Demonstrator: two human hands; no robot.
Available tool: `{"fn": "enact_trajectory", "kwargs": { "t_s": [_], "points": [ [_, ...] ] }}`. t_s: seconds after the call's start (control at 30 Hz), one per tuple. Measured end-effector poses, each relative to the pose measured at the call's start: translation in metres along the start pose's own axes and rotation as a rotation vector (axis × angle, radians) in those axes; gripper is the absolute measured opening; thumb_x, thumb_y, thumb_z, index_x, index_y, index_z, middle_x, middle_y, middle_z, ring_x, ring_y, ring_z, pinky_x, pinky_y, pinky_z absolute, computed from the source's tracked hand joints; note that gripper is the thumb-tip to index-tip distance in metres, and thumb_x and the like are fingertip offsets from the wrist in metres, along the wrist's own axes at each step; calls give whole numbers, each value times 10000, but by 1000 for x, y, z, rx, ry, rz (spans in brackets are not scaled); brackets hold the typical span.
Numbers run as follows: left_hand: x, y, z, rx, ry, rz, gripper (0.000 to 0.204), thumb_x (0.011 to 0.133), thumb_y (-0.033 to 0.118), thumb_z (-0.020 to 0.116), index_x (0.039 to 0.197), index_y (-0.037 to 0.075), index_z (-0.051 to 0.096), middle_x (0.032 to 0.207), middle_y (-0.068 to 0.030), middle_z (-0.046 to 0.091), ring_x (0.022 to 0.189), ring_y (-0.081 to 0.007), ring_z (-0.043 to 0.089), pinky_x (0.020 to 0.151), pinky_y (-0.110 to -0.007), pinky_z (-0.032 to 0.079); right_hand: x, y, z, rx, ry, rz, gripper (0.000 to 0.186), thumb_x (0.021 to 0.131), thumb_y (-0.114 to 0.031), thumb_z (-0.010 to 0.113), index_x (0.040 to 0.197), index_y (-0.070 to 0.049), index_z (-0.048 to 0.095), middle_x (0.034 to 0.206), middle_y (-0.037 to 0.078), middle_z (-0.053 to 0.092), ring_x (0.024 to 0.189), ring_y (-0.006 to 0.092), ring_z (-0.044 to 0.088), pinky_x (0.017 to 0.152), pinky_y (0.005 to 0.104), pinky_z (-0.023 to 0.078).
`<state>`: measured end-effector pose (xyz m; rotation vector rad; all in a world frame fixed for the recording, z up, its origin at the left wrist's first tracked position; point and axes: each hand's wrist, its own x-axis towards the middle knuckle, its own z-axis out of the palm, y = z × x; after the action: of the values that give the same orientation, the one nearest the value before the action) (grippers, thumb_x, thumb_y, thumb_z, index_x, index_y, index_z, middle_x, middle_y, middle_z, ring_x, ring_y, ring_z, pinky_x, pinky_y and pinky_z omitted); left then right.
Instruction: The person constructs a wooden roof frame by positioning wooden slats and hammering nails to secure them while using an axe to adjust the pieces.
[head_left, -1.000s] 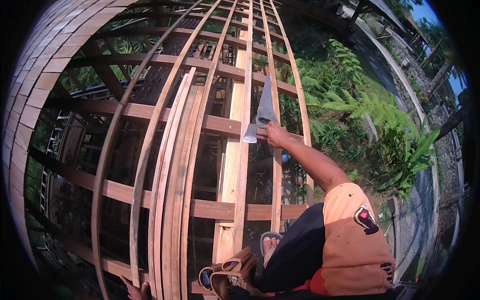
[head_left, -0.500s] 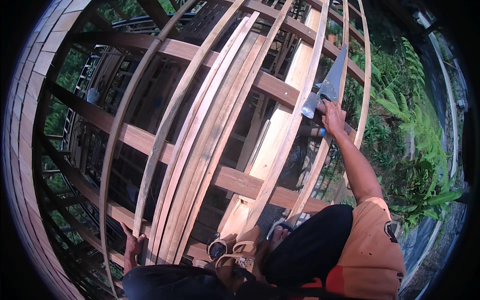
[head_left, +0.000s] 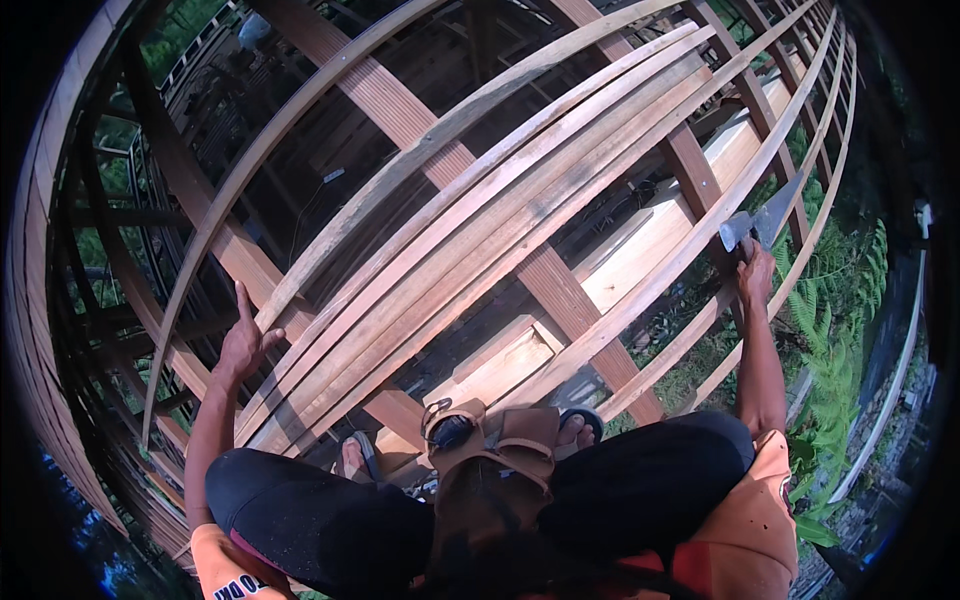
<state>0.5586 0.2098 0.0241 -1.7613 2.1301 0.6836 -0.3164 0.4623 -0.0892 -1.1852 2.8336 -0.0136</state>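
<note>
In the head view, the right hand [head_left: 756, 277] has its fingers curled closed at the dark handle end of a saw [head_left: 777, 212], whose smooth grey blade tapers to a point; most of the handle is hidden. The saw lies at the upper right over pale battens, just beside a flared metal blade [head_left: 735, 231] with a dull sheen. The left hand [head_left: 242, 345] is spread, index finger straight and thumb out, around the end of a weathered batten [head_left: 385, 182]; whether it presses on it, one cannot tell.

Between the hands, a bundle of long planed strips [head_left: 520, 215] shows straight grain and dark stains. Beneath run reddish-brown beams [head_left: 385, 95] with fine-grooved faces. A brown leather pouch [head_left: 530, 432] sits between the person's dark-clad knees.

Dark lettering marks the orange left sleeve [head_left: 215, 560].

Counted, there are two hands, two sandals [head_left: 372, 462], one saw, one flared blade, at least three strips in the bundle and at least three grooved beams.
</note>
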Motion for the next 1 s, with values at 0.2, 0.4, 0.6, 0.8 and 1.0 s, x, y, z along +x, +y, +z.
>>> {"fn": "enact_trajectory", "kwargs": {
  "t_s": [0.2,0.4,0.6,0.8,1.0],
  "points": [
    [20,-23,18,-26,69,155,1224,854,535,724,1565,59,-151,760,-289,643,727,-453,669,716,-488,535,-110,-16,-73,297,6,-82,410,896,-148,645,1285,-32,585,1165,190,650,1047,333,611,971,409,451],
    [19,-26,23,-224,238,258,1246,758,496,828,1600,109,-5,752,-238,651,701,-400,670,692,-456,530,-241,-146,-185,544,-180,146,334,949,-291,615,1139,-17,636,739,-8,539,644,108,454,571,302,367],
    [14,-17,13,-245,216,191,1155,755,433,848,1598,106,129,681,-196,639,665,-359,677,665,-429,534,-320,-250,-223,506,-202,93,300,953,-255,606,1168,-52,654,762,11,545,623,114,505,557,301,408],
    [13,-25,12,-280,223,252,1038,774,399,838,1577,108,248,752,-209,673,683,-369,683,670,-425,537,-358,-306,-235,179,-305,-290,528,753,-108,647,1262,13,579,1074,232,619,1043,399,566,967,450,441],
    [11,-26,16,-318,241,294,1001,782,368,830,1569,121,264,855,-224,707,802,-398,704,743,-465,549,-407,-373,-125,240,-256,-164,617,723,-87,709,1322,-43,565,1153,226,638,1117,396,580,1002,449,466]
  ]
}}
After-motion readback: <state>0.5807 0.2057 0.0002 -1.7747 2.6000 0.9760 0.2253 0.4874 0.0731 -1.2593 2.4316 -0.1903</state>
